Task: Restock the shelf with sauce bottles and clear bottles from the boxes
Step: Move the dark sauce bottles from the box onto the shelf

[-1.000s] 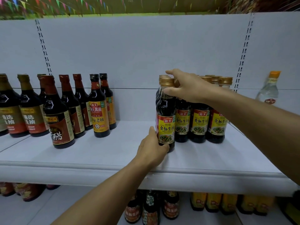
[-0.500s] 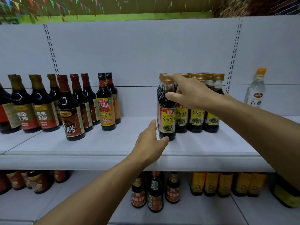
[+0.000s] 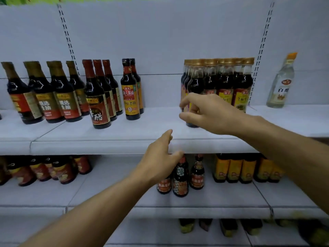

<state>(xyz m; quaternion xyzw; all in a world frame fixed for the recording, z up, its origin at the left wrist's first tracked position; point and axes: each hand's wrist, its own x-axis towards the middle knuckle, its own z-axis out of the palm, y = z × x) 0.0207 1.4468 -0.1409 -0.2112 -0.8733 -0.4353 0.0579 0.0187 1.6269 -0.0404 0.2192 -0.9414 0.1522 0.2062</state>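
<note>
At about two o'clock from centre, the right hand [image 3: 207,113] hangs in front of the gold-capped sauce bottles [image 3: 218,81], thumb and fingers parted in a loose, half-open grip that holds nothing; motion blur hides whether a fingertip touches the front bottle. Lower, near six o'clock, the left hand [image 3: 160,158] reaches forward over the front lip of the upper shelf [image 3: 106,138], fingers nearly straight and relaxed, thumb spread, its grip likewise empty. The gold-capped bottles stand upright in a tight cluster on that white shelf. At nine o'clock stand rows of dark bottles with brown and red caps [image 3: 58,91], and a clear bottle [image 3: 281,84] stands alone at three o'clock. Between the two dark groups the shelf board is bare, and bare again before the clear bottle. Behind rises a white back panel with slotted uprights. A lower shelf [image 3: 204,209] carries more bottles and yellow packs [image 3: 236,168].
</note>
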